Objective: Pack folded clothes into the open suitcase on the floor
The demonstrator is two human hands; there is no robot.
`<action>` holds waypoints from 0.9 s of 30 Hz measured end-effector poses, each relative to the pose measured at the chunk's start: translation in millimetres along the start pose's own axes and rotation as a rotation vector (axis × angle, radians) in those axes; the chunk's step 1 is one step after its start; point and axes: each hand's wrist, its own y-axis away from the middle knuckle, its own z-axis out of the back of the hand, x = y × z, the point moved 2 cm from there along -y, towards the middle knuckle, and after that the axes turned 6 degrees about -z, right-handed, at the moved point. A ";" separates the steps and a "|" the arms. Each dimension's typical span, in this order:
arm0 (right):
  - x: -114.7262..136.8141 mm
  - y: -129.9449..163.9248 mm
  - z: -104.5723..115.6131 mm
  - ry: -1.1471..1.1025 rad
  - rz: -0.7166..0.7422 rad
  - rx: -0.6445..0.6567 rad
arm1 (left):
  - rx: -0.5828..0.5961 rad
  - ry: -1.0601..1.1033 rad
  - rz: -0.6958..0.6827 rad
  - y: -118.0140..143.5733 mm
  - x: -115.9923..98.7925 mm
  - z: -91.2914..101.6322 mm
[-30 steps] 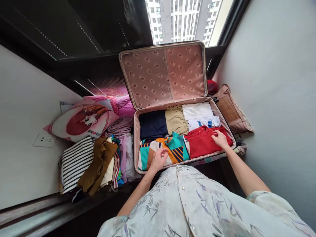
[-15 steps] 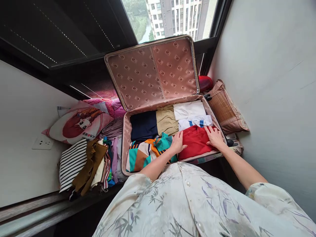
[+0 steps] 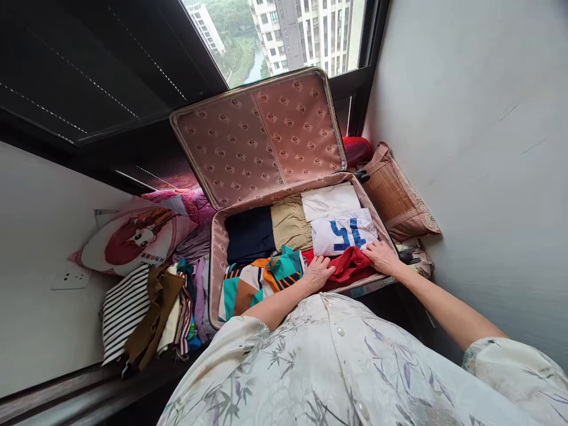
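Both my hands are at a red garment (image 3: 350, 267) in the near right part of an open suitcase (image 3: 216, 248). My left hand (image 3: 318, 273) is closed on its left side, beside a multicoloured patterned garment (image 3: 257, 278). At the right end, against the case wall, my right hand (image 3: 380, 258) has its fingers curled on the same cloth. The red garment is bunched along the near edge. Just beyond it lies a white garment with blue numerals (image 3: 344, 232). Farther back are folded white cloth (image 3: 331, 200), beige cloth (image 3: 290, 222) and dark navy cloth (image 3: 249, 234).
The raised lid (image 3: 266, 136) leans by the window. To the left are a cartoon-print pillow (image 3: 133, 239) and a pile of clothes with a striped piece (image 3: 125, 313). A brown woven cushion (image 3: 399, 192) sits between the case and the right wall.
The red garment has been drawn toward me and bunched up, uncovering the blue numerals on the white garment. Both hands have come nearer with it. The view has shifted slightly.
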 end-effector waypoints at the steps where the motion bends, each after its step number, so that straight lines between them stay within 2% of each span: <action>1: -1.6 0.2 3.6 -0.023 0.000 0.043 | 0.005 0.034 0.014 1.1 5.2 1.2; 4: -11.5 -6.1 23.3 -0.118 -0.025 0.113 | -0.067 0.224 0.083 -2.0 27.1 12.5; 7: -28.4 -27.9 54.1 -0.166 -0.109 0.042 | -0.238 0.400 0.156 -19.6 56.0 36.2; 9: -38.7 -52.8 72.7 -0.130 -0.156 -0.010 | -0.302 0.442 0.229 -38.8 74.9 52.0; 11: -44.4 -82.2 83.4 -0.038 -0.166 -0.039 | -0.296 0.450 0.389 -58.8 89.8 61.5; 13: -44.9 -109.2 83.3 0.053 -0.151 -0.020 | -0.258 0.462 0.573 -73.9 97.7 63.1; 16: -40.5 -133.6 69.0 0.070 -0.158 0.046 | -0.273 0.498 0.735 -83.1 97.9 56.7; 22: -33.9 -138.3 48.9 0.008 -0.262 0.058 | -0.448 0.521 0.755 -81.6 87.0 48.4; 24: -30.9 -134.9 48.2 0.013 -0.251 0.082 | -0.452 0.537 0.764 -80.4 80.5 48.5; 27: -25.8 -122.7 47.3 0.020 -0.202 0.101 | -0.374 0.582 0.758 -73.3 67.0 47.6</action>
